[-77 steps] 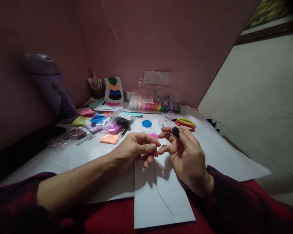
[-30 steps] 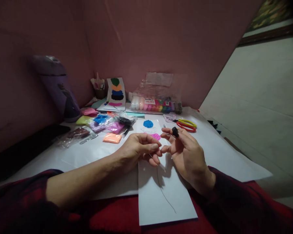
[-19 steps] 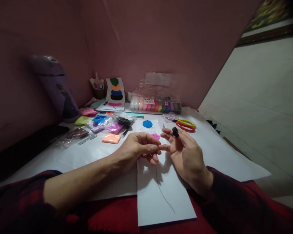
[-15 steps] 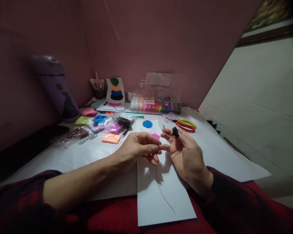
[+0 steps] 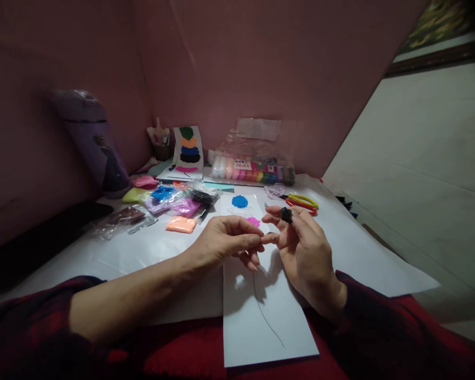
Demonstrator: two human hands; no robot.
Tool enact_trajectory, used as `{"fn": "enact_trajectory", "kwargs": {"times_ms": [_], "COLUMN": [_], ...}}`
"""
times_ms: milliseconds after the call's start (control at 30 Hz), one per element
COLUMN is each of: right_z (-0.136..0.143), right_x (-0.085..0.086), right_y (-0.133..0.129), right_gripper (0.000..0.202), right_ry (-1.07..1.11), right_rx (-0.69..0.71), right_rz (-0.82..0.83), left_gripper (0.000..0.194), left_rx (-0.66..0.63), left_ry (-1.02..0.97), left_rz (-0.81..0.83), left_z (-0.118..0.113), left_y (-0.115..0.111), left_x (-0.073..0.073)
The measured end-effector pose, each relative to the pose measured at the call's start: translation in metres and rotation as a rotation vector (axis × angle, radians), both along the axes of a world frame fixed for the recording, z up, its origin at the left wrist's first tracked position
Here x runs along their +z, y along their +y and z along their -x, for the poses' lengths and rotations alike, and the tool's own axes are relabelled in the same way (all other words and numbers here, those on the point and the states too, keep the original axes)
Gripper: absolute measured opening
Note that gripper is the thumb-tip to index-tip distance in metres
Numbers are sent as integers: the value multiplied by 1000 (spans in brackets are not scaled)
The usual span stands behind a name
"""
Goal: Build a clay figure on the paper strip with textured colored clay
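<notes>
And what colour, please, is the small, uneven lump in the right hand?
The small, uneven lump is black, seen in the head view.

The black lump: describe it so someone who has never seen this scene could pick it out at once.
Find the long white sheet with a thin curved line. At its right, the right hand holds up the small black lump. Unlike the sheet's blue patch and pink patch, it is dark and off the paper.
</notes>
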State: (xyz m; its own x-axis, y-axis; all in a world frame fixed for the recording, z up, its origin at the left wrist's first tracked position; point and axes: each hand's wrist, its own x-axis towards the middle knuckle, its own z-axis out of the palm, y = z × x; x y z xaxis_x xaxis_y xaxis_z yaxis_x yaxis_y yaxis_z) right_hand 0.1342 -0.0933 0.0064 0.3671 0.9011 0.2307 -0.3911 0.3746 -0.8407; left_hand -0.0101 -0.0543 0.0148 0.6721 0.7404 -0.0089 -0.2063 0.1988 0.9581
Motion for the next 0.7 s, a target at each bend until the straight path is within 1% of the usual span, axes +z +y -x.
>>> {"fn": "enact_trajectory", "kwargs": {"times_ms": [200,433,500,600,700], "right_z": [-2,-2,-1,1,1], "right_x": [-2,-3,-2,-3,-5], "right_y": [0,1,0,-2,-3], "right_gripper": [8,8,9,11,12], "right_ry": [-6,-24,-70,-197,-305], "right_rx": [9,1,-33,-92,-123], "right_rz": [-9,-7,-33,-78,-83], "left_gripper": [21,24,24,24,26], "left_rx": [-25,-3,27,64,66], "left_ry": [-64,-53,-43,-35,-39], "left_rz": [32,43,35,13,-15], "left_z": [1,0,1,2,3], "left_y": [2,1,2,2,3], "left_x": [-5,-3,-3,-1,1]}}
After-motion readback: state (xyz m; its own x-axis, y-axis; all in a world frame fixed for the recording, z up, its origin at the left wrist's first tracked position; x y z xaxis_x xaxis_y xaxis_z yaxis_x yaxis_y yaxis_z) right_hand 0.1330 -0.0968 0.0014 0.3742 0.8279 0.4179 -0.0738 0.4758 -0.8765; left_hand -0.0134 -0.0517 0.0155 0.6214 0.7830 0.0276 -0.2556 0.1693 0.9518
